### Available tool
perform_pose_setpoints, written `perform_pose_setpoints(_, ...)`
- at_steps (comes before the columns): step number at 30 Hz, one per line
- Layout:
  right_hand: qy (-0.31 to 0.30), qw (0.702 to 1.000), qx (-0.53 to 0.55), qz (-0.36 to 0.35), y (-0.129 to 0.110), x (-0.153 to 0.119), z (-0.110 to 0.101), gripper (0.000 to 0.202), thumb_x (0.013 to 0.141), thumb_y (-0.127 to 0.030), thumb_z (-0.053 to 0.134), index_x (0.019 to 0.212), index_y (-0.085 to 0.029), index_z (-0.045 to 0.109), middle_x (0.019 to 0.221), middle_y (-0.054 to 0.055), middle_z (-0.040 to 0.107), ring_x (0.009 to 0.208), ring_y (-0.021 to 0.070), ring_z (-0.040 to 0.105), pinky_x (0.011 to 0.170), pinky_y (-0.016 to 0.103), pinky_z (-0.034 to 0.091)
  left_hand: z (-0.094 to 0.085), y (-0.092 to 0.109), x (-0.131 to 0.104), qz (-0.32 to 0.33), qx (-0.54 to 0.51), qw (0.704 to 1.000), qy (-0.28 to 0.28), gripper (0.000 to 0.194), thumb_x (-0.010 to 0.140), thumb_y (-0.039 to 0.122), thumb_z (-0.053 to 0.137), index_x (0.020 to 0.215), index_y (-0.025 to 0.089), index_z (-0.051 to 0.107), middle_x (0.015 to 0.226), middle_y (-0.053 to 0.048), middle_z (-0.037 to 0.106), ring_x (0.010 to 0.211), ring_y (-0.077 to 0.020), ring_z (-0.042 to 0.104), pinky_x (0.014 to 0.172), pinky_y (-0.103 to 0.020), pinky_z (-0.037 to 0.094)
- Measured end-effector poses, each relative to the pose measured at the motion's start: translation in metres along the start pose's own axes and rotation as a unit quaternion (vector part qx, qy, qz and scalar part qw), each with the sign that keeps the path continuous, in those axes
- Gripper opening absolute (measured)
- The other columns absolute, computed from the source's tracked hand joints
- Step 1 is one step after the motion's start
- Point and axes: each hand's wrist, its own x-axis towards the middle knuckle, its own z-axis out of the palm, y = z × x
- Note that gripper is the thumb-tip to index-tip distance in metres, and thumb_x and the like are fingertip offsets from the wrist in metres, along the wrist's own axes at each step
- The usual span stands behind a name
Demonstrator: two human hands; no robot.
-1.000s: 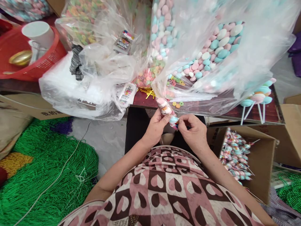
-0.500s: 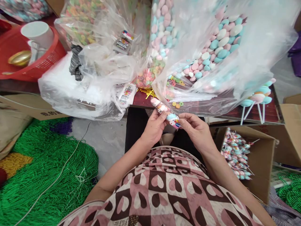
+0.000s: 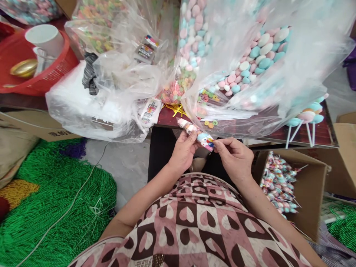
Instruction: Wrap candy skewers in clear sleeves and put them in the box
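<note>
The left hand point(image 3: 180, 152) has its thumb and fingers clamped around the middle of a wrapped sweet packet point(image 3: 205, 139); the right hand point(image 3: 236, 157) has thumb and forefinger together on its printed end. The packet slants over the lap, just off the near edge of the bench point(image 3: 233, 127), its far-left tip beside the plastic.

Pulled too hard at that thin end, the film could tear; squeezed too firmly in the middle, the soft sweets would probably flatten. If both pinches loosened, it could drop between the knees. Farther right, marshmallow sticks point(image 3: 307, 116) lie at the bench's edge with their stems jutting out — a tug on the loose plastic beside them might drag them off.

On the bench, a large clear bag point(image 3: 300, 66) at the right holds pink, white and blue sweets, while a far-left bag point(image 3: 111, 22) holds coloured rings. Yellow ties point(image 3: 175, 109) lie between them, near the edge. At the left, a red basket point(image 3: 59, 70) contains a white cup point(image 3: 46, 39) and a gold-coloured object point(image 3: 23, 69). Below the bench at right, an open cardboard box point(image 3: 310, 196) carries a heap of wrapped sweets point(image 3: 278, 183), some with sticks showing.
</note>
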Motion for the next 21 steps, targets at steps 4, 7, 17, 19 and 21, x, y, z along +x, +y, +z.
perform_pose_setpoints(4,0.011,0.997,0.000,-0.083,-0.0039,0.0011,-0.0035,0.011,0.085,-0.025,0.064,0.075,-0.020,0.066,0.071,0.000,0.067,0.063,0.0134,0.060,0.063,0.028,0.048,0.0018,0.0019,-0.0006,-0.013,-0.012,1.000,-0.019,0.019,0.078,0.028,0.073,0.090,0.017,0.061,0.085,-0.001,0.066,0.078,-0.0104,0.063,0.073,-0.023,0.050)
perform_pose_setpoints(7,0.005,0.998,0.033,-0.045,-0.0008,0.0026,-0.0031,0.011,0.087,-0.028,0.062,0.080,-0.021,0.066,0.074,0.000,0.067,0.067,0.0143,0.061,0.066,0.028,0.049,0.0022,0.0033,-0.0005,-0.007,-0.017,1.000,-0.015,0.020,0.077,0.028,0.074,0.089,0.018,0.061,0.084,0.001,0.066,0.076,-0.0100,0.063,0.073,-0.023,0.051)
perform_pose_setpoints(17,-0.044,0.997,-0.042,-0.057,-0.0029,0.0064,-0.0005,0.010,0.088,-0.026,0.061,0.079,-0.021,0.063,0.075,0.001,0.066,0.067,0.0145,0.059,0.066,0.028,0.048,0.0024,0.0011,-0.0005,0.035,0.043,0.998,-0.014,0.027,0.071,0.030,0.079,0.090,0.019,0.062,0.086,0.003,0.066,0.073,-0.0078,0.061,0.071,-0.020,0.049)
perform_pose_setpoints(19,-0.027,0.993,-0.066,-0.095,-0.0045,0.0055,-0.0011,0.010,0.089,-0.024,0.059,0.080,-0.021,0.062,0.075,0.001,0.066,0.067,0.0146,0.060,0.065,0.028,0.047,0.0019,0.0002,-0.0006,0.026,0.048,0.998,-0.012,0.026,0.072,0.031,0.077,0.089,0.018,0.062,0.084,0.002,0.065,0.073,-0.0085,0.061,0.070,-0.021,0.049)
perform_pose_setpoints(21,-0.013,0.988,-0.087,-0.130,-0.0046,0.0046,-0.0011,0.011,0.090,-0.023,0.058,0.079,-0.021,0.061,0.075,0.001,0.066,0.067,0.0147,0.060,0.065,0.028,0.046,0.0017,-0.0008,-0.0005,0.006,0.051,0.999,-0.004,0.026,0.074,0.032,0.076,0.089,0.018,0.062,0.082,0.001,0.066,0.073,-0.0094,0.062,0.069,-0.022,0.049)
